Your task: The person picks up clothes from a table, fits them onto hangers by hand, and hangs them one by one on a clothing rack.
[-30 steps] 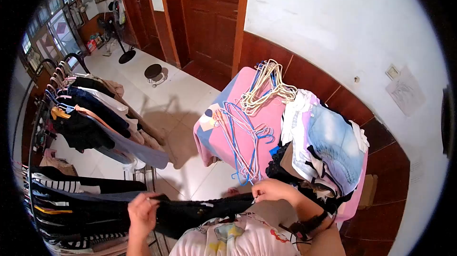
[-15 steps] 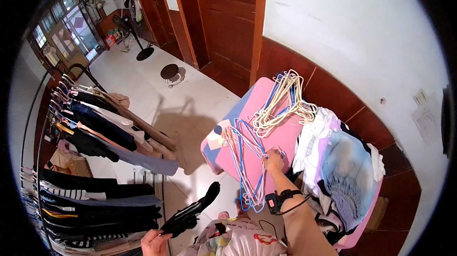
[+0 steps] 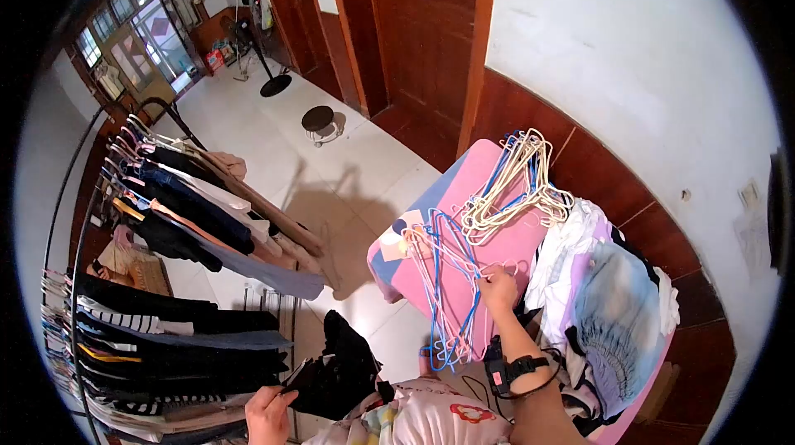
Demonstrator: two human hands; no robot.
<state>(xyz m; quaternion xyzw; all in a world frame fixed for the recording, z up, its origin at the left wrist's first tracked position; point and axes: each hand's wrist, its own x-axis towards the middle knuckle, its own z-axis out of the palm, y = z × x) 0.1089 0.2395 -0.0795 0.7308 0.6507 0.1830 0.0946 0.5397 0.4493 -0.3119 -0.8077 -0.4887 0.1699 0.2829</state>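
Note:
My left hand is closed on a black garment, which hangs in folds beside the clothes rack; a short pale piece shows near the fingers. At the pink table's near side, my right hand is closed on a blue and pink wire hanger, among a loose group of blue and pink hangers. Beyond that group lies a pile of cream and blue hangers. A heap of clothes, white, lilac and faded blue, rests to the right of my right hand.
On the left stands a rack hung with two rows of clothes. The pink tabletop stands against the wall. Farther off are a round stool, a fan base and a brown door.
The black garment has spread from a narrow bunch into a wider hanging shape at my left hand. My right hand stays at the hangers. The whole view has shifted slightly.

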